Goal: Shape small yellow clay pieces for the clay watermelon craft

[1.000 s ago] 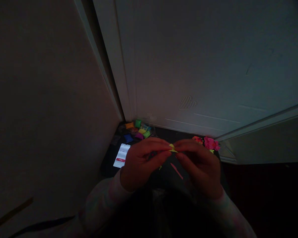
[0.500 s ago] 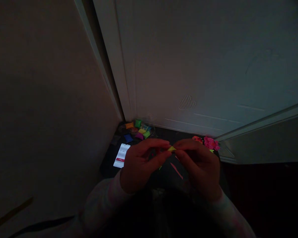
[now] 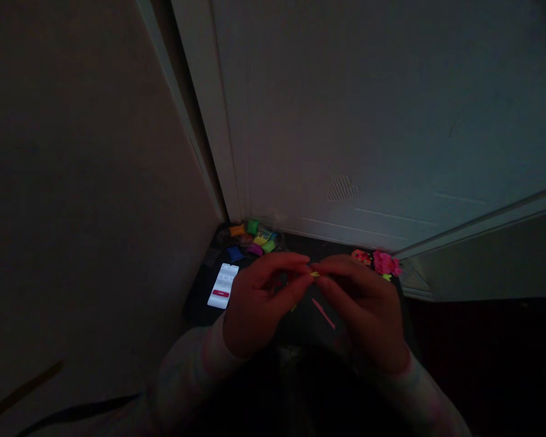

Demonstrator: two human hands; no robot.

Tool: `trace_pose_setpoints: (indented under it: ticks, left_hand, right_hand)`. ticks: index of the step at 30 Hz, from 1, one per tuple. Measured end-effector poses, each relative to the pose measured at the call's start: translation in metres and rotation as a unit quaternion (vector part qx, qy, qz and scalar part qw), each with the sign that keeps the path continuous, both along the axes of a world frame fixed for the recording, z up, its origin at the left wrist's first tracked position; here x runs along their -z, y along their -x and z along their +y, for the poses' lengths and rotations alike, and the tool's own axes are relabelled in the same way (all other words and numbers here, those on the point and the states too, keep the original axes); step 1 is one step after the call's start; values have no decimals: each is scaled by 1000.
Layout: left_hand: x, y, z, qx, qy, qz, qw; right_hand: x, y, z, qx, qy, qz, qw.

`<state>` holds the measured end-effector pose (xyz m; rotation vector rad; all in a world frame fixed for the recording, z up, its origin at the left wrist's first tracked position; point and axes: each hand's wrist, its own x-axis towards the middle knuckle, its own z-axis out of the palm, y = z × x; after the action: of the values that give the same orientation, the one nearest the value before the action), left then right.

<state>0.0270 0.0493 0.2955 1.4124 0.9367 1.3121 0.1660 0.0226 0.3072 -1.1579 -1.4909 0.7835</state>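
Observation:
My left hand (image 3: 258,303) and my right hand (image 3: 366,306) meet fingertip to fingertip over a dark surface. Between them they pinch a small piece of yellow modelling clay (image 3: 315,274), mostly covered by the fingers. Below the hands lies a slim pink knife-shaped tool (image 3: 324,314). Beneath my left fingers a little yellow-green bit (image 3: 293,308) shows on the surface. Small red spots are visible past the left thumb, too dim to name.
A lit phone (image 3: 222,285) lies left of my left hand. Behind it are several colourful clay packets (image 3: 255,240) in clear plastic. Pink flower shapes (image 3: 386,262) and an orange-red one (image 3: 361,257) sit at the back right. A pale panel (image 3: 346,133) with a heart mark rises behind.
The fingers have closed in on the yellow clay, so less of it shows. My right hand has shifted slightly left; the other things lie where they were.

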Motion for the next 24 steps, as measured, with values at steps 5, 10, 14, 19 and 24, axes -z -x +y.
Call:
trace_pose_setpoints:
  ticks: [5, 10, 14, 19, 24]
  left_hand:
    - [1, 1, 2, 39, 17, -11, 999]
    - [-3, 1, 9, 48, -22, 35, 998]
    - [-2, -1, 11, 39, 18, 9, 999]
    - [1, -3, 9, 51, 85, -15, 995]
    - [9, -13, 5, 39, 146, -116, 982]
  right_hand:
    - [1, 1, 3, 6, 26, 45, 999]
    - [3, 3, 3, 13, 32, 72, 997]
    - [4, 4, 3, 23, 58, 119, 991]
    - [3, 6, 5, 24, 71, 117, 990]
    - [6, 11, 7, 54, 79, 125, 988]
